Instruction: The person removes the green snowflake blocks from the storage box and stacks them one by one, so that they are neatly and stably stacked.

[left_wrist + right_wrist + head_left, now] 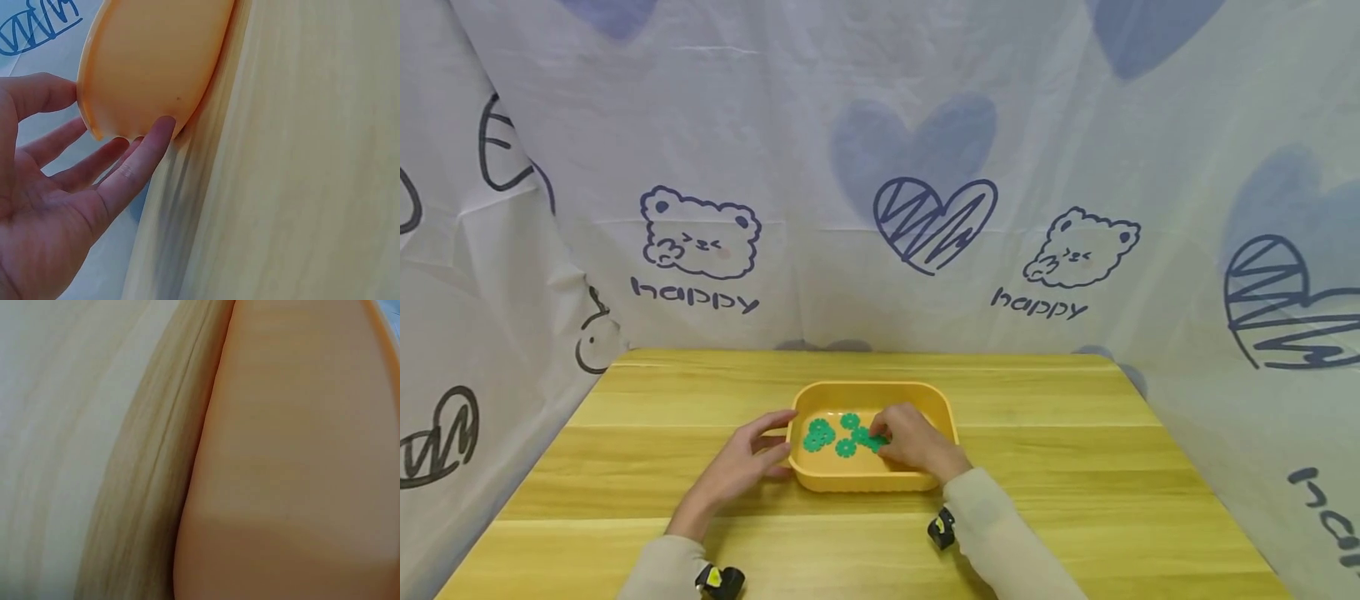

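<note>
wooden tabletop [1060, 467] fronts printed cloth [820, 283], left grip [743, 461] spread against tray [865, 482], right grip [917, 442] pinching green disc [873, 444].

Head view: the bench [1090, 533] is being looked down on and forward across, from farthest off; the tray [872, 482], left hand [741, 458] and right hand [917, 442] are being framed, patterned cloth [820, 150] beyond. Left wrist: camera is being carried low, tilted sideways; the tray's outer side is being faced closely. Right wrist: the tray's outer side is being viewed closer yet, likewise tilted, bench at left. Tray and bench are being shared by all three; left hand and cloth by head and left wrist.
</note>
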Action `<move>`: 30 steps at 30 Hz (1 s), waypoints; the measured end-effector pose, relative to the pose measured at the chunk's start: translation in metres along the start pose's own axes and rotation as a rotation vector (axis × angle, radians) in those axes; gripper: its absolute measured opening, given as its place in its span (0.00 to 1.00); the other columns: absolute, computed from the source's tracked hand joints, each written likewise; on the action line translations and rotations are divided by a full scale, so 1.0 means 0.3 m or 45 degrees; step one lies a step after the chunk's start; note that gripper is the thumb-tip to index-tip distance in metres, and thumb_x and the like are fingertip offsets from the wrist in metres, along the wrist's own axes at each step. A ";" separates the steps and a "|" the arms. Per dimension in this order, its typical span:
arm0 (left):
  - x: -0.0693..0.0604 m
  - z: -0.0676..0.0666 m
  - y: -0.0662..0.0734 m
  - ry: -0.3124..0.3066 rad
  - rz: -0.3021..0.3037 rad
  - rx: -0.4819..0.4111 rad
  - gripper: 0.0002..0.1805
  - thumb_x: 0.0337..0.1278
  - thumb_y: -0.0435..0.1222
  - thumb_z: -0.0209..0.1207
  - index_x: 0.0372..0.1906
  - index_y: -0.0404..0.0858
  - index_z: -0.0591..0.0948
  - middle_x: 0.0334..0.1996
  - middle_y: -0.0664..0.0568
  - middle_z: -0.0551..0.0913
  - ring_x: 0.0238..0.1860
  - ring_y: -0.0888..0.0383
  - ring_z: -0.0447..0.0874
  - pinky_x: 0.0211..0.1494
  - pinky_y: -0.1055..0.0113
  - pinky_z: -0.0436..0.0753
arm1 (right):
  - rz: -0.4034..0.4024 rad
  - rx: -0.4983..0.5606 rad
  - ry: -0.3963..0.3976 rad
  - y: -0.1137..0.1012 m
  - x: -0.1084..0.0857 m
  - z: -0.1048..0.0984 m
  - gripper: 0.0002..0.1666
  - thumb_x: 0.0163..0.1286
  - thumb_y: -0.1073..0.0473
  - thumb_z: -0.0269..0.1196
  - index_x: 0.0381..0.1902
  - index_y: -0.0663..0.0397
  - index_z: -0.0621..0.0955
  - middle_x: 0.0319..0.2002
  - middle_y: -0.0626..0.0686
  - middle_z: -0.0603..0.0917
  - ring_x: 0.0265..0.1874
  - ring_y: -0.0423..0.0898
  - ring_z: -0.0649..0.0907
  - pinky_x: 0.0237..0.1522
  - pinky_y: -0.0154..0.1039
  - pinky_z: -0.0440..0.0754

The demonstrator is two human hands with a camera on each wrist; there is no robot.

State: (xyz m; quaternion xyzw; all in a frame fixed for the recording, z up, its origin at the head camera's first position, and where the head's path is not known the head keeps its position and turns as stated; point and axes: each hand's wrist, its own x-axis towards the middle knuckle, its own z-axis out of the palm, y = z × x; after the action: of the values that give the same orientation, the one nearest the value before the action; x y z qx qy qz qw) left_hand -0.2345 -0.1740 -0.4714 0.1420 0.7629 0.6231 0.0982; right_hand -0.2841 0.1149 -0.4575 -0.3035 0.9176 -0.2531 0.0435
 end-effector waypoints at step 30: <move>0.001 0.007 -0.009 0.072 0.018 0.094 0.29 0.72 0.29 0.56 0.75 0.32 0.67 0.74 0.29 0.65 0.69 0.31 0.73 0.57 0.64 0.90 | 0.122 0.008 0.018 0.003 -0.071 -0.170 0.14 0.63 0.69 0.72 0.47 0.61 0.89 0.46 0.55 0.91 0.47 0.53 0.87 0.51 0.46 0.89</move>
State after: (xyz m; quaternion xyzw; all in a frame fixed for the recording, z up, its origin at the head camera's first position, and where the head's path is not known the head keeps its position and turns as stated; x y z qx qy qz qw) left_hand -0.2344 -0.1723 -0.4746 0.1332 0.7867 0.5990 0.0667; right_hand -0.2791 0.1504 -0.4152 -0.2573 0.9305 -0.2558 0.0500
